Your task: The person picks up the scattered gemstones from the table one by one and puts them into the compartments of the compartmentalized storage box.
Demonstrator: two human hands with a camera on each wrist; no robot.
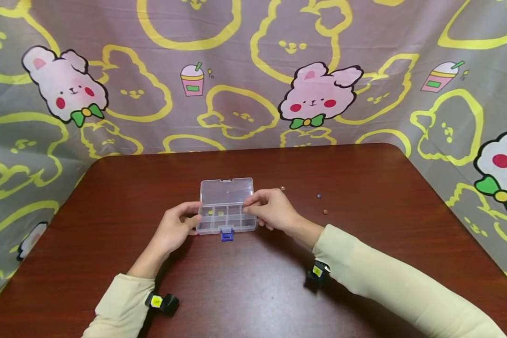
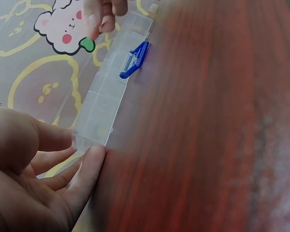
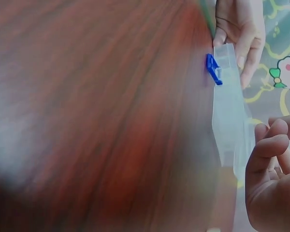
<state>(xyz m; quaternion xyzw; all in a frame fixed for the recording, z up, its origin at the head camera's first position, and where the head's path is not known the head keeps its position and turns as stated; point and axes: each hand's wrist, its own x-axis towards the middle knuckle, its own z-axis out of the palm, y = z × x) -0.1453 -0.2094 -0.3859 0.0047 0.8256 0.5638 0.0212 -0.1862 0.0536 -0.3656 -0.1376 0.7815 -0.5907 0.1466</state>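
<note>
A clear plastic compartment box point(image 1: 226, 230) lies on the table with its lid point(image 1: 226, 191) raised at the back and a blue latch point(image 1: 227, 235) at the front. Small yellowish pieces point(image 1: 210, 212) are in its back-left compartments. My left hand point(image 1: 175, 228) grips the left end of the box, thumb and fingers on either side of the corner in the left wrist view. Over the right-hand compartments is my right hand point(image 1: 276, 211), thumb and forefinger close together and the other fingers curled. Whether anything small is between its fingertips is hidden.
Several small round bead-like pieces lie right of the box: a pale one point(image 1: 282, 188), a blue one point(image 1: 318, 195) and an orange-brown one point(image 1: 325, 211). The dark reddish wooden table point(image 1: 245, 291) ends at a patterned curtain point(image 1: 245, 70) behind.
</note>
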